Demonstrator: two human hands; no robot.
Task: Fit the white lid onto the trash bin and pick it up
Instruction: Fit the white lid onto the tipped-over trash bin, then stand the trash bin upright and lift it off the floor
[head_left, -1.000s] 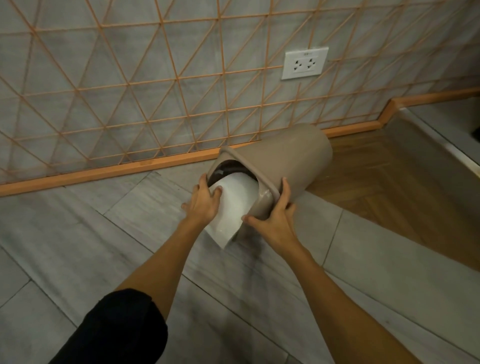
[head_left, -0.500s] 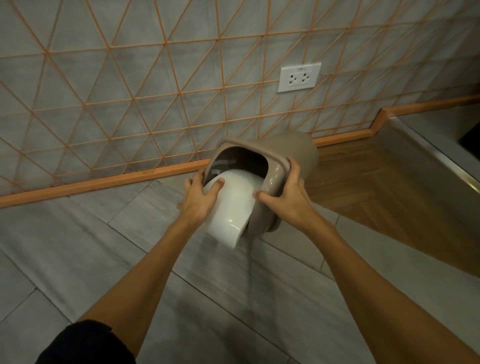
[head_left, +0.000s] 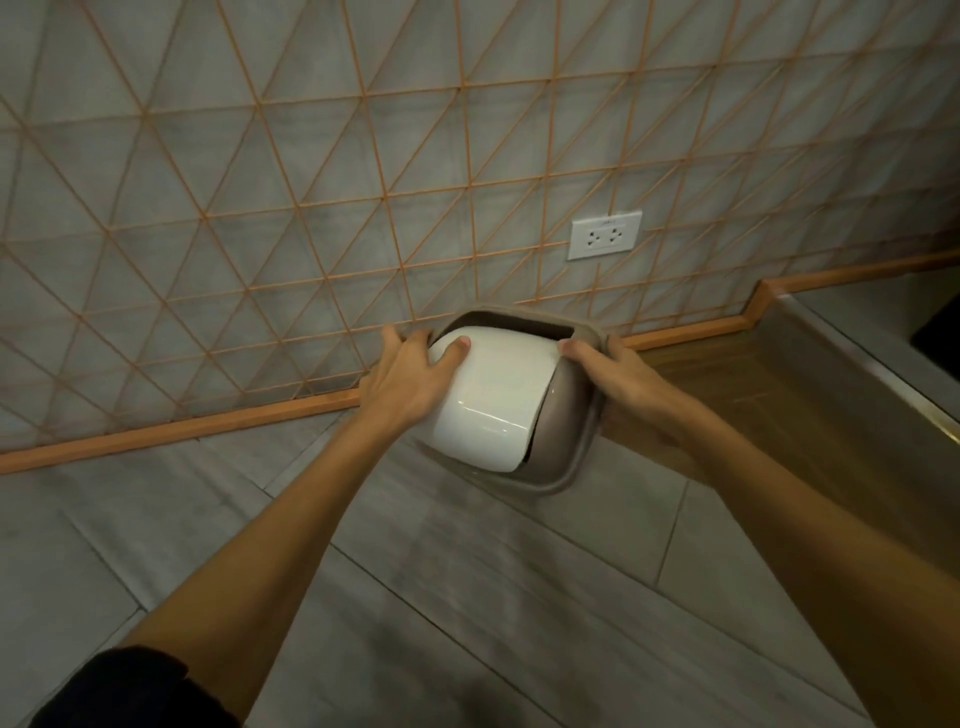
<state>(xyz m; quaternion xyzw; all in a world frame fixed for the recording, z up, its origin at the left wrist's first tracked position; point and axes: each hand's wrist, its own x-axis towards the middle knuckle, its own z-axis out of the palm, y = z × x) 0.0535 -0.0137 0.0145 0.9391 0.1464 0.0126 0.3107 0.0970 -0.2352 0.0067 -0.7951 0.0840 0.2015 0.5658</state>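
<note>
The beige trash bin (head_left: 569, 415) now stands nearly upright by the wall, and I look down on its rounded rim. A curved white lid (head_left: 493, 400) lies across the opening, tilted, with a dark gap behind it at the far side of the rim. My left hand (head_left: 410, 379) grips the left side of the bin, thumb pressed on the white lid. My right hand (head_left: 618, 379) holds the right side of the rim, thumb touching the lid's edge. The bin's body below the rim is hidden.
A wall of grey triangular tiles with orange lines rises right behind the bin, with a white socket (head_left: 605, 234) on it. An orange skirting strip (head_left: 208, 426) runs along the floor. To the right lie a wooden floor patch (head_left: 753, 395) and a raised metal-edged ledge (head_left: 852, 358).
The bin has swung from lying on its side to nearly upright, its opening now facing me. The white lid has settled further across the opening. Both hands stayed on the rim.
</note>
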